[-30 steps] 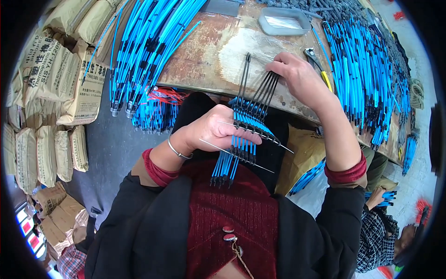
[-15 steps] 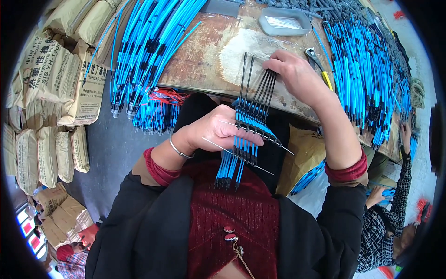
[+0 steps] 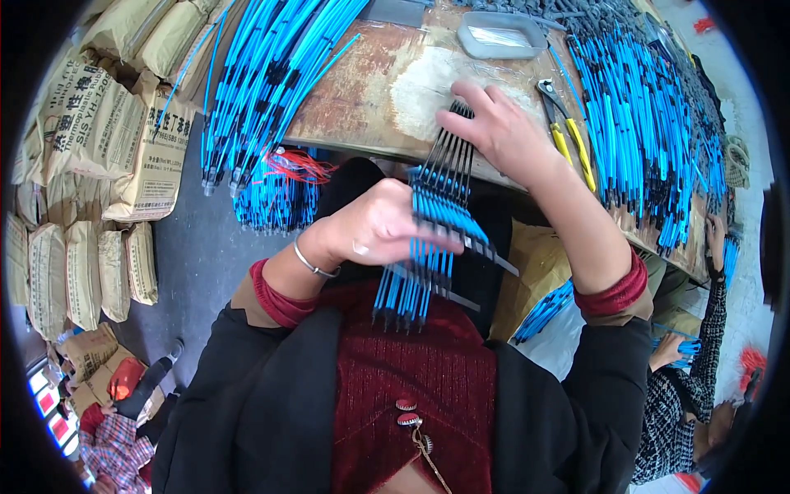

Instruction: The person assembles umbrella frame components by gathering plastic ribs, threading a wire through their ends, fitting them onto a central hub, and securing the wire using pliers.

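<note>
A bundle of thin blue rods with black ends (image 3: 448,216) is held upright in front of my chest. My left hand (image 3: 380,224) is wrapped round its middle, smeared a little by motion. Thin metal wires (image 3: 454,296) run crosswise through the bundle, blurred. Above the left hand the long black ends come together. There the fingers of my right hand (image 3: 500,130) close round their tips, over the table's near edge. The lower blue ends hang below the left hand.
On the wooden table (image 3: 341,107) lie piles of blue rods at left (image 3: 276,58) and right (image 3: 638,115). Yellow-handled pliers (image 3: 568,136) and a clear tray of thin wires (image 3: 504,51) lie nearby. Paper sacks (image 3: 99,123) stand left. A co-worker's hand (image 3: 671,350) holds blue rods at right.
My right hand has shifted slightly left and closed round the black tips. Two rods that stood apart are now gathered with the others. The pliers' handles show more fully.
</note>
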A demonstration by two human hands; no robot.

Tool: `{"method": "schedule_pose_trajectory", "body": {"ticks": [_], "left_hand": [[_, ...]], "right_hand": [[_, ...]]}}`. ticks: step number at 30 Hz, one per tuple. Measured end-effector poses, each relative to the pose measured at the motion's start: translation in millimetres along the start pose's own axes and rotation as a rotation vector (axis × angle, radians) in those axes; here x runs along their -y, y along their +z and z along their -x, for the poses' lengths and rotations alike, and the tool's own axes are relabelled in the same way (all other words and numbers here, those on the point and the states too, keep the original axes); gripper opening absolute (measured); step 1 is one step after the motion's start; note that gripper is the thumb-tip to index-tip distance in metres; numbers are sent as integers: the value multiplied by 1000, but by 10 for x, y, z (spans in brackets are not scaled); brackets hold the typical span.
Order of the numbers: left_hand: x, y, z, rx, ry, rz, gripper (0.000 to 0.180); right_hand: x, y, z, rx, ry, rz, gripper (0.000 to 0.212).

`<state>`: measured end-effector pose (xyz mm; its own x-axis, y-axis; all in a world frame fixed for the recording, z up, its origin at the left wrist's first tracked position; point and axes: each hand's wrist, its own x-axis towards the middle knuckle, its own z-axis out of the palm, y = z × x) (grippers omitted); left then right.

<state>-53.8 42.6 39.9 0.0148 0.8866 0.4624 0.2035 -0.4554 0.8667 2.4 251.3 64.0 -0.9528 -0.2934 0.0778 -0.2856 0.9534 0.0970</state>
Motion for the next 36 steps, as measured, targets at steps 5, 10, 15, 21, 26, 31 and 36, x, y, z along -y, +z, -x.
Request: {"method": "schedule_pose_trajectory", "body": {"ticks": [5, 10, 15, 21, 26, 31, 36], "left_hand": [[-416, 372, 174, 124, 239, -312, 25], [-308, 825, 524, 27, 312, -415, 20], [-40, 983, 744, -204, -87, -51, 17], [85, 917, 642, -376, -476, 299, 16], [53, 890, 360, -526, -579, 441, 16], [113, 869, 252, -546, -622, 422, 19], [52, 833, 401, -517, -492, 411, 27]], "right_hand": [[335, -67, 333, -145, -129, -323, 37], [748, 421, 652, 28, -215, -703, 37], [1189, 1368, 995, 330, -156, -1044, 45], [1029, 797, 1002, 141, 4, -1259, 61], [1177, 441, 1016, -201, 350, -1732, 50], [1501, 624, 806, -488, 725, -1262, 45], [1572, 658, 720, -670, 807, -1203, 45]]}}
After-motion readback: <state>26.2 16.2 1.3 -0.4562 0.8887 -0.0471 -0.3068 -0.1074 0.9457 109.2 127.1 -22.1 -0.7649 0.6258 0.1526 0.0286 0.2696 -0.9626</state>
